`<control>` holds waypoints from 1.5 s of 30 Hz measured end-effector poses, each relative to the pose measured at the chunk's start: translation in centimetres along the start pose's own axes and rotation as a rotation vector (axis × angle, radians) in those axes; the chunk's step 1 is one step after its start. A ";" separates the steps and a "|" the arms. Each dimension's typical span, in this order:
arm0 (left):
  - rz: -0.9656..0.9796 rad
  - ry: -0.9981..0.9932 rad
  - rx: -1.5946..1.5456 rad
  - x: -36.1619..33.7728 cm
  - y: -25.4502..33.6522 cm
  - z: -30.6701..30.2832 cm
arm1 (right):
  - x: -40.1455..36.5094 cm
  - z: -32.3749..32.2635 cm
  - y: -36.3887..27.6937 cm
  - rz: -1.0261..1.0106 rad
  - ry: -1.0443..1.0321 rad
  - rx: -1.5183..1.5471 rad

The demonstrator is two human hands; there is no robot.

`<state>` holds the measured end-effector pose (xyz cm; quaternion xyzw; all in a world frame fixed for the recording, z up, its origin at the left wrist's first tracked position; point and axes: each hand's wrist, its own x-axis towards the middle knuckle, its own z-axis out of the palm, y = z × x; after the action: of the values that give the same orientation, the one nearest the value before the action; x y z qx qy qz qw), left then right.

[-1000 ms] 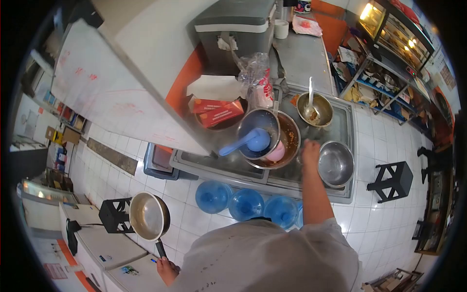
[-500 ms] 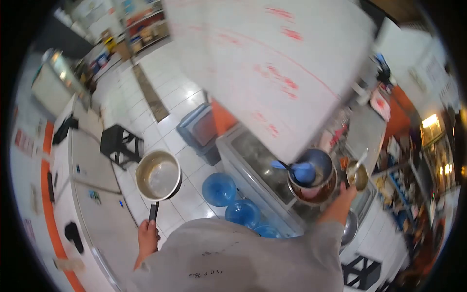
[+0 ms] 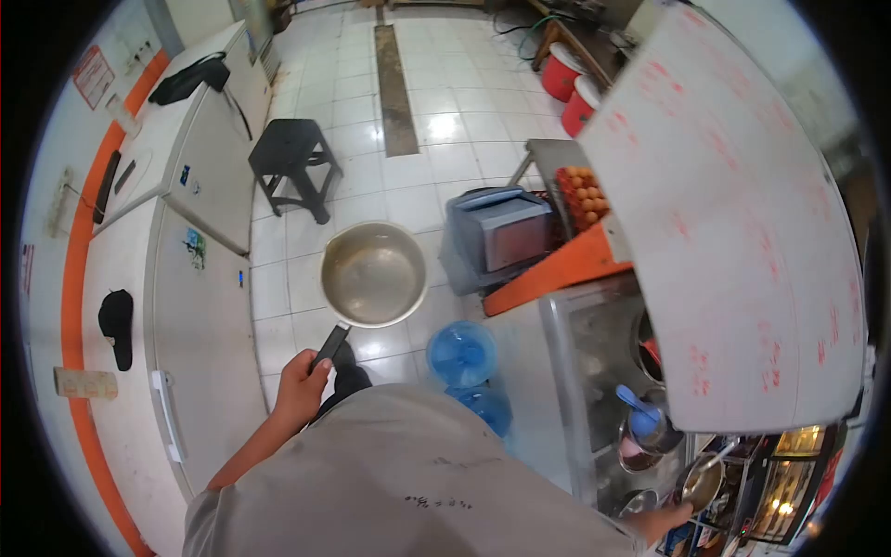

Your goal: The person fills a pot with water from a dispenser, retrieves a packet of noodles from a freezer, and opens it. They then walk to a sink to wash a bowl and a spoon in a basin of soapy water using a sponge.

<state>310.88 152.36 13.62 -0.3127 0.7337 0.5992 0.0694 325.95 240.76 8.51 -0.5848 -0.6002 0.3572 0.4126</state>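
My left hand [image 3: 302, 388] is closed round the black handle of a metal saucepan [image 3: 374, 276], held over the tiled floor at the middle of the view. Its inside looks bare. At the lower right, my right hand [image 3: 670, 522] grips the edge of a small metal bowl [image 3: 703, 487] with a light spoon [image 3: 722, 453] sticking out; the fingertips are partly hidden. Just beyond that bowl, a blue ladle [image 3: 641, 417] rests in a dark pot [image 3: 657, 434] on the metal counter [image 3: 583, 395].
Large blue water bottles [image 3: 461, 355] stand on the floor beside the counter. A black stool [image 3: 290, 160] is ahead. White chest freezers [image 3: 212, 325] line the left wall. A whiteboard [image 3: 742, 241] with red writing overhangs the counter. Eggs [image 3: 585, 193] sit beyond a lidded grey bin [image 3: 497, 232].
The view has turned left toward the freezers and aisle. The saucepan has swung forward and right in the view. The bowl in my right hand now appears lower, near the right edge.
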 end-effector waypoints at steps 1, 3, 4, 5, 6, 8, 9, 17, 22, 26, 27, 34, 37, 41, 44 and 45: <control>0.032 -0.013 0.060 1.5 0.3 -1.8 | -2.9 -0.9 -0.6 -0.014 -0.011 -0.057; 0.053 -0.015 0.071 5.5 0.8 -5.3 | -9.2 -3.2 -1.7 -0.023 -0.029 -0.158; 0.118 0.001 0.152 7.5 1.3 -7.1 | -12.5 -4.4 -2.0 -0.015 -0.052 -0.207; 0.186 0.013 0.239 9.5 1.7 -8.9 | -15.8 -5.4 -2.1 -0.002 -0.075 -0.246; 0.101 -0.016 0.176 11.4 2.0 -10.4 | -18.9 -6.5 -1.9 0.018 -0.101 -0.288; 0.141 -0.035 0.190 15.5 3.1 -13.5 | -24.9 -8.4 -1.7 0.064 -0.155 -0.353; 0.184 -0.048 0.189 17.8 4.3 -15.1 | -28.1 -9.4 -1.7 0.088 -0.188 -0.381; 0.128 -0.067 0.114 36.4 10.1 -20.9 | -40.7 -9.3 1.6 0.230 -0.563 -0.352; 0.088 -0.036 0.095 47.8 16.5 -20.2 | -54.3 8.6 -5.9 0.015 -0.818 -0.160; 0.061 -0.024 0.025 55.9 23.6 -18.8 | -60.2 29.2 -15.9 0.298 -0.889 -0.090; 0.085 -0.036 0.021 58.1 25.2 -18.3 | -59.8 34.4 -14.9 0.252 -0.947 -0.118; 0.171 -0.004 -0.006 74.7 34.7 -15.5 | -68.5 69.6 -23.6 0.150 -1.076 0.042; 0.122 -0.025 -0.026 81.5 40.7 -14.0 | -73.4 82.2 -31.1 0.266 -1.200 0.156; 0.216 0.012 0.266 94.2 46.4 -13.1 | -76.3 95.7 -34.1 0.199 -1.138 0.066; 0.184 -0.068 0.179 102.2 52.1 -11.5 | -77.6 102.0 -36.1 0.243 -1.064 0.144; 0.147 -0.089 0.129 104.8 54.1 -10.8 | -77.8 102.9 -36.3 0.320 -1.018 0.155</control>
<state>201.19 107.67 11.83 -0.2259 0.7879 0.5675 0.0780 215.29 166.50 -6.04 -0.3897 -0.5996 0.6971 0.0517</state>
